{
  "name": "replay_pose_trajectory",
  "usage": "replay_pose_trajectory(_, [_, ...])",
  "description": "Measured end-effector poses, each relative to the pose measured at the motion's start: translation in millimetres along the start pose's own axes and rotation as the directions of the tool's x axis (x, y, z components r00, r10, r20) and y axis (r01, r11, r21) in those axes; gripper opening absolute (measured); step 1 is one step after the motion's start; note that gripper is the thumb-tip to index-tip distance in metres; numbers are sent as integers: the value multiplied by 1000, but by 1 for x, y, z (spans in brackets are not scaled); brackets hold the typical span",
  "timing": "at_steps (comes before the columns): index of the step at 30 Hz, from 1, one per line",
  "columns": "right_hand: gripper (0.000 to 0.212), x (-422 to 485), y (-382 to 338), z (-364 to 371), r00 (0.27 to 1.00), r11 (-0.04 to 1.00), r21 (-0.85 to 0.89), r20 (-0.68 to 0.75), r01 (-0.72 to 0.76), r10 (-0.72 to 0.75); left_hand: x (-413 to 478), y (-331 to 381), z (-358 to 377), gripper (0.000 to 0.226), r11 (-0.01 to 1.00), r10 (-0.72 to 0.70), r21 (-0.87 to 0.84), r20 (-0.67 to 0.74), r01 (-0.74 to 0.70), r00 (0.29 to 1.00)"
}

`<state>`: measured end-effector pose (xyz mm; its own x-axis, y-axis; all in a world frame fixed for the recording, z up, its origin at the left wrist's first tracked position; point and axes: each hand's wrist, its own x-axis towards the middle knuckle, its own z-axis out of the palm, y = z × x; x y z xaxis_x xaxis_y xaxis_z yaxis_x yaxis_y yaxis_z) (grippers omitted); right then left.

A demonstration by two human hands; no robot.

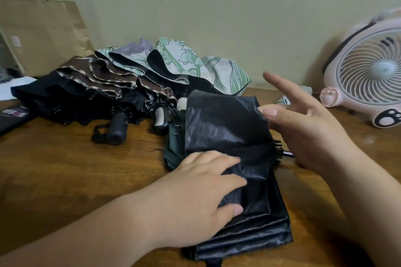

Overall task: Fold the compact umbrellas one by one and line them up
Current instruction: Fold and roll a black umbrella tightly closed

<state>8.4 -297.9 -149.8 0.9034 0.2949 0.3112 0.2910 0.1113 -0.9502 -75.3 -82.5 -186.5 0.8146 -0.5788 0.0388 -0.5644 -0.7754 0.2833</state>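
Pressing flat on the black umbrella [243,179] near the front edge of the wooden table [65,169], the person's left hand [195,197] pins the pleats already laid so they cannot spring loose; its fingers lie spread on the cloth, closed around nothing. Just beyond, the right hand [303,127] lifts one loose panel of the canopy, thumb against its edge and the other fingers splayed open, apparently to turn that flap over the stack. Whether it truly pinches the cloth cannot be told. The umbrella lies lengthwise, rib tips showing at its right side. Farther back, toward the wall, unfolded umbrellas wait in a heap: a black one [71,99], a brown one with pale trim [104,77] and a floral one [191,60], handles pointing forward. A paper bag [43,34] stands at the far left corner, a pink fan [368,75] at the right edge. No finished row is visible yet.
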Motion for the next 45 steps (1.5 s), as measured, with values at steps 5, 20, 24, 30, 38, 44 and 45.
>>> replay_pose_trajectory(5, [77, -8, -11, 11, 997, 959, -272, -17, -72, 70, -1, 2, -1, 53, 1000, 23, 6, 5, -23, 1000])
replay_pose_trajectory(20, [70, -11, -17, -1, 974, 945, -315, 177, -82, 144, 6, -26, -31, 73, 389, -711, -921, -317, -23, 628])
replay_pose_trajectory(24, [64, -14, -19, -1, 957, 943, -316, 226, -103, 180, 12, -19, -28, 82, 142, -661, -984, -173, -105, 730])
replay_pose_trajectory(30, [60, -16, -28, -5, 938, 912, -366, 212, -184, 274, 3, -8, -28, 66, 255, -510, -939, -334, -231, 793])
replay_pose_trajectory(38, [69, -13, -29, -23, 892, 930, -109, 263, -352, 368, -13, -7, -31, 37, 710, -300, -696, -435, -107, 849])
replay_pose_trajectory(44, [52, -17, -36, -20, 799, 840, -422, 341, -340, 495, -14, -7, -37, 20, 844, -300, -510, -190, 167, 935])
replay_pose_trajectory(45, [52, -17, -35, -19, 786, 824, -463, 351, -327, 509, -12, -8, -35, 15, 844, -320, -498, -170, 199, 932])
